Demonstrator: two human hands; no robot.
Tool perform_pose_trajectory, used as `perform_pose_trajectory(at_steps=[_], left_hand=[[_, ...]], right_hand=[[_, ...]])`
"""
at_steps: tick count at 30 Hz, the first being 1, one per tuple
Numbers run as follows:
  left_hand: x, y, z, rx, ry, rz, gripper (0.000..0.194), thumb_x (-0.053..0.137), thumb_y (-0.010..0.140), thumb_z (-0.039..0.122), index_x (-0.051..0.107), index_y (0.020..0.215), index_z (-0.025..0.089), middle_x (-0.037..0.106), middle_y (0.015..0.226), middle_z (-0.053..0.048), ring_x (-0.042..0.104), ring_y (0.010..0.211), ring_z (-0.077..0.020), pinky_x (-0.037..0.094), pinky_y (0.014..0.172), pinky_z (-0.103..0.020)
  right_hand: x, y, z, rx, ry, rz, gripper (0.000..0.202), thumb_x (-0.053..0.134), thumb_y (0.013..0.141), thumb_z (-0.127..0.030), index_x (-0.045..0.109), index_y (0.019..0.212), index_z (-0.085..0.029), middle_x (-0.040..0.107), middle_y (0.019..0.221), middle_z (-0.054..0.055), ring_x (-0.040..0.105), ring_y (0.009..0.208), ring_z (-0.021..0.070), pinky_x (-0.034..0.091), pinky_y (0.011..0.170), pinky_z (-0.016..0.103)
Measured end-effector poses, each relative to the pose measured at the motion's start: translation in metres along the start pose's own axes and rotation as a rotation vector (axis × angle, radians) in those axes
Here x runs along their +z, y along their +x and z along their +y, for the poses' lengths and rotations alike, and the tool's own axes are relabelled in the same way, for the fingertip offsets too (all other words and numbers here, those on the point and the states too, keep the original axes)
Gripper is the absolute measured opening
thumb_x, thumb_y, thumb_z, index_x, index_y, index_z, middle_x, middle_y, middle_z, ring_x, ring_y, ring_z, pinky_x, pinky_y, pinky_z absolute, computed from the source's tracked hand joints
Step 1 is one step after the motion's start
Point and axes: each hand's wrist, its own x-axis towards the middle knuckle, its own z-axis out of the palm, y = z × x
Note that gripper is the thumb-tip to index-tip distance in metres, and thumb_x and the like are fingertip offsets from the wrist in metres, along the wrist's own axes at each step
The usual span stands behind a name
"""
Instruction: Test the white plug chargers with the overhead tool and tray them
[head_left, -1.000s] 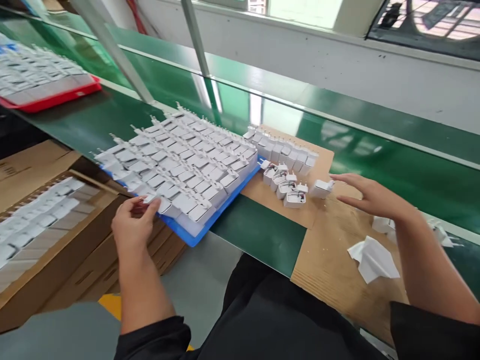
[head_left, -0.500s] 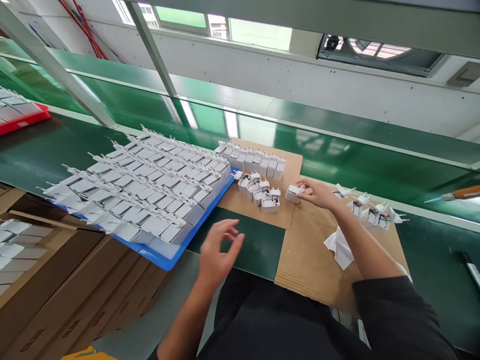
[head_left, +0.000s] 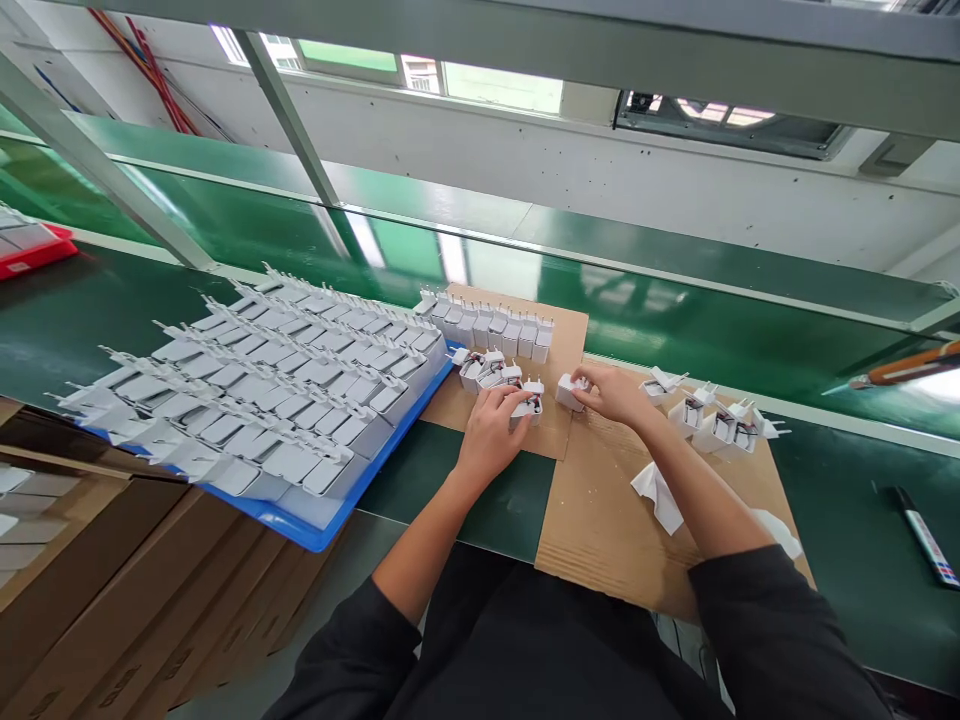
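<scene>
My left hand (head_left: 491, 435) has its thumb and fingers around the nearest open white plug adapter (head_left: 531, 404) of a short row, where wires show inside the housings. A hand's width to the right, my right hand (head_left: 611, 393) pinches another white plug adapter (head_left: 568, 392) standing on the cardboard (head_left: 555, 440); its fingertips rest on the top and cover part of it. Behind both hands runs a line of white adapters (head_left: 495, 328) with pins pointing up. More open adapters (head_left: 720, 425) with wiring lie beyond my right forearm.
A blue tray (head_left: 319, 535) packed with rows of white adapters fills the left. At the right are a crumpled white cloth (head_left: 658, 498), a marker pen (head_left: 928, 537) and an orange-handled tool (head_left: 911, 366). Cardboard boxes (head_left: 112, 640) stand below left; a red tray (head_left: 37, 258) sits far left.
My left hand has moved up and right from above the table edge onto the nearest open adapter. My right hand still holds its adapter in nearly the same spot. The view has shifted slightly.
</scene>
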Motion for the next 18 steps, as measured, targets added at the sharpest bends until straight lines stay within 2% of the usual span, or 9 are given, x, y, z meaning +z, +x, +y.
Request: perform_pose_trajectory(at_steps=[3,8,12,14,16,18], left_hand=[[0.001,-0.01,-0.002,0.0,-0.032,-0.004,0.023,0.058,0.085,0.018,0.063,0.107,0.019,0.064,0.108,-0.007,0.055,0.098,-0.0228,0.051,0.087,-0.038],[-0.003,-0.017,-0.001,-0.012,-0.089,0.04,0.02,0.055,0.086,0.016,0.064,0.104,0.019,0.065,0.103,-0.007,0.057,0.098,-0.0214,0.052,0.085,-0.036],[-0.001,-0.027,0.01,-0.049,-0.187,0.029,0.021,0.054,0.088,0.018,0.063,0.106,0.02,0.065,0.105,-0.007,0.06,0.102,-0.0204,0.052,0.088,-0.034],[0.004,-0.034,0.018,-0.111,-0.288,-0.021,0.029,0.06,0.085,0.024,0.059,0.113,0.019,0.065,0.111,-0.008,0.062,0.104,-0.0211,0.052,0.091,-0.036],[0.01,-0.04,0.027,-0.204,-0.46,-0.129,0.04,0.065,0.082,0.029,0.055,0.12,0.019,0.066,0.114,-0.009,0.064,0.101,-0.0216,0.054,0.09,-0.036],[0.013,-0.043,0.034,-0.304,-0.673,-0.244,0.043,0.065,0.081,0.032,0.055,0.12,0.018,0.069,0.111,-0.008,0.067,0.096,-0.0208,0.056,0.084,-0.034]], right_hand=[[0.003,0.001,0.0,0.007,-0.005,0.002,0.015,0.053,0.083,-0.029,0.061,0.093,-0.021,0.069,0.083,0.006,0.062,0.076,0.0215,0.043,0.068,0.031],[0.007,-0.003,0.003,-0.006,0.045,-0.005,0.021,0.059,0.081,-0.03,0.058,0.099,-0.021,0.069,0.093,0.007,0.062,0.082,0.0225,0.046,0.072,0.033],[0.005,-0.017,0.005,-0.069,0.138,-0.09,0.026,0.061,0.081,-0.036,0.059,0.102,-0.021,0.068,0.091,0.006,0.063,0.08,0.0205,0.049,0.068,0.031],[0.004,-0.029,0.0,-0.123,0.203,-0.167,0.03,0.062,0.08,-0.042,0.059,0.102,-0.022,0.068,0.093,0.005,0.064,0.08,0.018,0.051,0.065,0.028],[0.002,-0.041,-0.008,-0.162,0.266,-0.229,0.035,0.063,0.08,-0.048,0.058,0.104,-0.023,0.067,0.094,0.003,0.064,0.078,0.0157,0.053,0.063,0.025],[-0.004,-0.05,-0.019,-0.181,0.347,-0.281,0.038,0.061,0.081,-0.052,0.057,0.106,-0.023,0.067,0.091,0.003,0.063,0.076,0.014,0.053,0.063,0.024]])
